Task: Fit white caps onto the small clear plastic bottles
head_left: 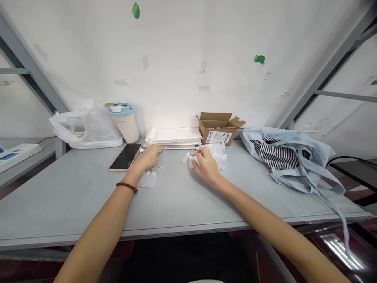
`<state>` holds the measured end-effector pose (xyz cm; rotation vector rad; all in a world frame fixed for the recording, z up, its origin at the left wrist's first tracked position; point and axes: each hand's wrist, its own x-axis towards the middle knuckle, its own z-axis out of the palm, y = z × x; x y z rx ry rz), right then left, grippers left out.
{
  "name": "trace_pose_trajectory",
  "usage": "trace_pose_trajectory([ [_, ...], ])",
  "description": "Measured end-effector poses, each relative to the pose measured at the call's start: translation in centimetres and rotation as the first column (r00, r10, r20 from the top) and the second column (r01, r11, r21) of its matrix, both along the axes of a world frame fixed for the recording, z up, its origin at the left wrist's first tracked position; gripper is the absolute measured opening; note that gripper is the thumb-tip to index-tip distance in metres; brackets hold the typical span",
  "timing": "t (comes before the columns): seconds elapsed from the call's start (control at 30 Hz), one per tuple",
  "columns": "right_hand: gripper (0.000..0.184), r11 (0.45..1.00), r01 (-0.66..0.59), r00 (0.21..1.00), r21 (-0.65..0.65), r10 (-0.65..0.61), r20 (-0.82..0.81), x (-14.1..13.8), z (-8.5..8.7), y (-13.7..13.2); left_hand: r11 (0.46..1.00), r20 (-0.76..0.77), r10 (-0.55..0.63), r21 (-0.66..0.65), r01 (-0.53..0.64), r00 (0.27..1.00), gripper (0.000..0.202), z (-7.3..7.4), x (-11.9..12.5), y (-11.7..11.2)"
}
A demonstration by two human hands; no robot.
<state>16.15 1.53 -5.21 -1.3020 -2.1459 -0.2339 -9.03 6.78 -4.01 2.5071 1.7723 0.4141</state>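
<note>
My left hand (149, 156), a red bead bracelet (127, 187) on its wrist, lies low over the table with its fingers stretched to the right. Just below it are several small white translucent tags (149, 179) with thin strings. My right hand (206, 164) bends its thumb and fingers together at a second group of white tags (186, 158), seeming to pinch one of them; the fingers partly hide it. Clear plastic pieces (219, 153) lie behind and beside that hand.
Behind the hands are a stack of white envelopes (176, 135) and an open cardboard box (219, 131). On the left sit a phone (126, 157), a cup with a blue lid (125, 124) and a plastic bag (86, 127). A light blue cloth bag (294, 157) rests at right.
</note>
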Motion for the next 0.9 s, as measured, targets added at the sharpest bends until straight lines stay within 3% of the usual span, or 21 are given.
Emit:
trace_pose_trajectory([
  [0.27, 0.018, 0.955, -0.271, 0.962, 0.117, 0.271, 0.016, -1.2, -0.3, -1.5, 0.996, -0.07, 0.038, -0.076, -0.044, 0.997, 0.043, 0.5, 0.1, -0.1],
  [0.57, 0.021, 0.846, -0.533, 0.84, 0.022, 0.525, 0.139, -3.4, -0.2, -3.8, 0.984, -0.008, 0.096, -0.148, -0.096, 0.995, 0.036, 0.8, 0.4, -0.6],
  [0.77, 0.022, 0.843, -0.495, 0.844, -0.21, 0.524, 0.115, -4.7, 0.9, -3.6, 0.982, 0.069, 0.106, -0.161, -0.094, 0.992, 0.032, 0.7, 0.1, -1.0],
  [0.9, 0.029, 0.846, -0.351, 0.921, -0.401, 0.389, 0.016, -7.4, 2.1, -3.6, 0.987, 0.139, 0.093, -0.145, -0.073, 0.986, 0.03, 1.2, 0.2, -1.6],
])
